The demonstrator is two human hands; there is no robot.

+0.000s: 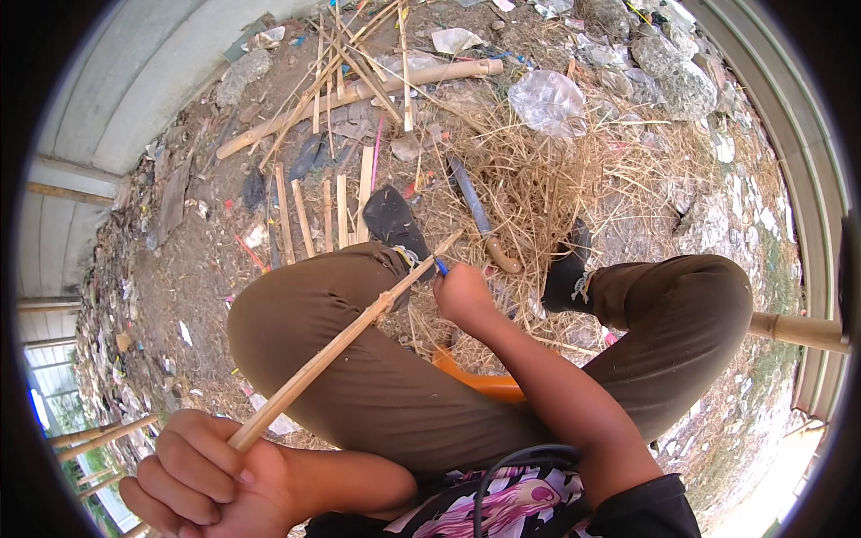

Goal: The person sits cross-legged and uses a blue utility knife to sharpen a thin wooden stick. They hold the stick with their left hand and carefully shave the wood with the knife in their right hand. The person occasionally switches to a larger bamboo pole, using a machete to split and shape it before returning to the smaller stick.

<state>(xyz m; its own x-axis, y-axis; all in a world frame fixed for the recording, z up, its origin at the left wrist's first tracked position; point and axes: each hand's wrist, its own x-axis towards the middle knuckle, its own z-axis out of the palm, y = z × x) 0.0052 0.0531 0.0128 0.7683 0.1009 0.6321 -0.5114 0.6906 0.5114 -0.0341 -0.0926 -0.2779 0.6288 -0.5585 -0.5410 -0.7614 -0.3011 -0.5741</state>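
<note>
Partly within left fingers [195, 460], bamboo strip [345, 335].

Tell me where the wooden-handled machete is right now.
In the head view, the machete lies just right of centre, between the left shoe and right shoe, at the edge of the dry straw.

Straw [596, 166] and litter [185, 334] strewed the ground [211, 238]. Toward its far edge lay a bamboo pole [448, 74]; grey rubble [673, 85] sat at its far right corner; a large knife [472, 199] rested near its middle.
</note>
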